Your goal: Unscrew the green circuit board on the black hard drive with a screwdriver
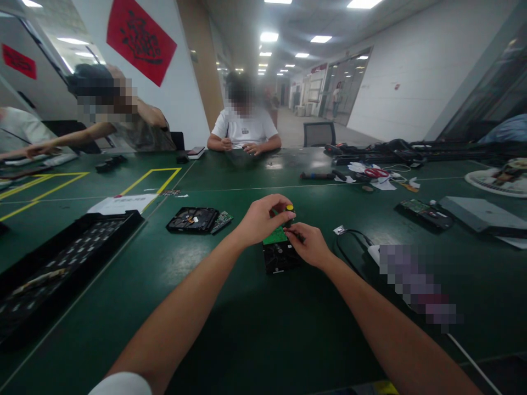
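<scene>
A black hard drive (280, 259) with a green circuit board (275, 236) on its upper side lies on the table in front of me. Over it, my left hand (267, 218) pinches a small screwdriver (290, 208) by its yellow-capped end, which stands about upright. My right hand (307, 241) is closed just below, its fingertips together by the lower part of the screwdriver and the board's edge. Whether those fingers hold the shaft or a small part is hidden. To the left rests an opened hard drive (191, 219) beside a loose circuit board (222, 221).
A long black tray (61, 269) stands at the left. On the right are a power strip (411, 280) with its cable, another hard drive (424, 214) and a grey metal box (486, 214). Scissors (376, 173) lie among paper scraps. Across the table sits a person (245, 129).
</scene>
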Demonstrator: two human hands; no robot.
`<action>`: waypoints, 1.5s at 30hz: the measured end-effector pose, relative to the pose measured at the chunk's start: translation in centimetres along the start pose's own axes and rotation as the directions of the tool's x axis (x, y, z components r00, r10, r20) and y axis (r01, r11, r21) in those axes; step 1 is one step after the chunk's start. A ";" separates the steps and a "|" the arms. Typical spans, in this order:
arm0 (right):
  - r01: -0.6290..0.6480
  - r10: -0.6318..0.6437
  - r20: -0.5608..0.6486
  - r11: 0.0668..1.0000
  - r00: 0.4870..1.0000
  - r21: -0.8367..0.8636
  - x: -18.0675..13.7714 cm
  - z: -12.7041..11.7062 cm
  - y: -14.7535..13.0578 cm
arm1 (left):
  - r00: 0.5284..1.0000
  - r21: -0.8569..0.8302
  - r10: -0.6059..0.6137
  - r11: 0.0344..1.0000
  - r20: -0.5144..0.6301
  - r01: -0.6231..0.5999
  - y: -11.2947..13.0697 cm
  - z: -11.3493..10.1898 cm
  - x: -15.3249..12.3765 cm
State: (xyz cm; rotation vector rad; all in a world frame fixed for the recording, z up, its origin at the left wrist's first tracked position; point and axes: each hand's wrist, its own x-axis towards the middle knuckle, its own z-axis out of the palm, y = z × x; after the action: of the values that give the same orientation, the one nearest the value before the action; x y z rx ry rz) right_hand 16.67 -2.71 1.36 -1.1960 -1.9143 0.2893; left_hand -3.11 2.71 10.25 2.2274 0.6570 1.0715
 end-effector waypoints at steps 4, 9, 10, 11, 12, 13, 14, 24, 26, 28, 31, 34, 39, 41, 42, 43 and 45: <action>0.002 -0.002 0.003 1.000 1.000 -0.008 0.1 0.0 -0.2 | 0.998 -0.005 -0.047 0.999 -0.041 0.047 0.2 0.4 0.0; -0.009 0.009 0.002 1.000 1.000 -0.024 0.1 -0.1 -0.4 | 0.995 -0.022 -0.084 0.996 -0.046 0.083 0.0 0.6 0.0; -0.014 0.014 0.003 1.000 1.000 -0.025 0.1 -0.1 -0.4 | 0.997 -0.024 -0.069 0.997 -0.040 0.068 -0.1 0.6 0.0; -0.021 0.021 0.003 0.999 1.000 -0.024 0.1 -0.1 -0.4 | 0.998 -0.023 -0.048 0.999 -0.030 0.047 -0.2 0.5 0.0; -0.029 0.029 0.004 0.999 1.000 -0.020 0.1 -0.1 -0.4 | 1.000 -0.017 -0.024 1.000 -0.017 0.024 -0.2 0.4 0.0; -0.038 0.038 0.002 0.999 0.999 -0.016 0.1 -0.1 -0.4 | 1.000 -0.009 0.001 1.000 -0.007 -0.001 -0.2 0.4 0.0; -0.048 0.048 0.000 0.999 0.999 -0.012 0.2 -0.1 -0.4 | 1.000 0.001 0.025 1.000 0.001 -0.025 -0.2 0.3 0.0; -0.067 0.067 -0.011 0.997 0.998 -0.049 0.3 -0.2 -0.5 | 0.991 0.064 0.128 0.990 -0.032 -0.126 0.4 0.0 -0.1; -0.069 0.068 -0.017 0.996 0.998 -0.055 0.2 -0.2 -0.6 | 0.990 0.068 0.138 0.988 -0.031 -0.135 0.3 0.0 -0.1; -0.075 0.074 -0.021 0.996 0.997 -0.053 0.2 -0.2 -0.6 | 0.989 0.064 0.149 0.987 -0.020 -0.147 0.2 0.0 0.0; -0.089 0.088 -0.027 0.995 0.996 -0.042 0.1 -0.2 -0.5 | 0.985 0.056 0.171 0.984 0.003 -0.171 0.3 -0.3 0.1; -0.105 0.104 -0.037 0.994 0.994 -0.027 0.0 -0.1 -0.4 | 0.980 0.052 0.195 0.979 0.027 -0.196 0.6 -0.4 0.2; -0.100 0.098 -0.059 0.994 0.993 -0.033 0.0 0.0 -0.2 | 0.981 0.042 0.189 0.981 0.053 -0.192 0.8 -0.5 0.1; -0.101 0.099 -0.059 0.995 0.993 -0.028 0.0 0.0 -0.1 | 0.982 0.038 0.178 0.983 0.063 -0.181 0.8 -0.5 0.1; -0.103 0.102 -0.057 0.994 0.993 -0.022 0.0 0.0 0.0 | 0.982 0.037 0.178 0.983 0.066 -0.181 0.8 -0.5 0.1; -0.105 0.104 -0.055 0.994 0.993 -0.018 0.0 0.0 0.0 | 0.981 0.039 0.180 0.982 0.069 -0.183 0.8 -0.5 0.1; -0.103 0.102 -0.051 0.994 0.993 -0.019 0.0 0.0 0.1 | 0.981 0.048 0.185 0.981 0.062 -0.188 0.9 -0.5 0.1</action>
State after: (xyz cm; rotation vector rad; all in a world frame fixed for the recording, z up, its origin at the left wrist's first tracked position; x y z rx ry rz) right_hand 16.73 -2.66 1.35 -1.3067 -1.8201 0.2907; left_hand -3.26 2.32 11.13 2.3944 0.4649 1.0869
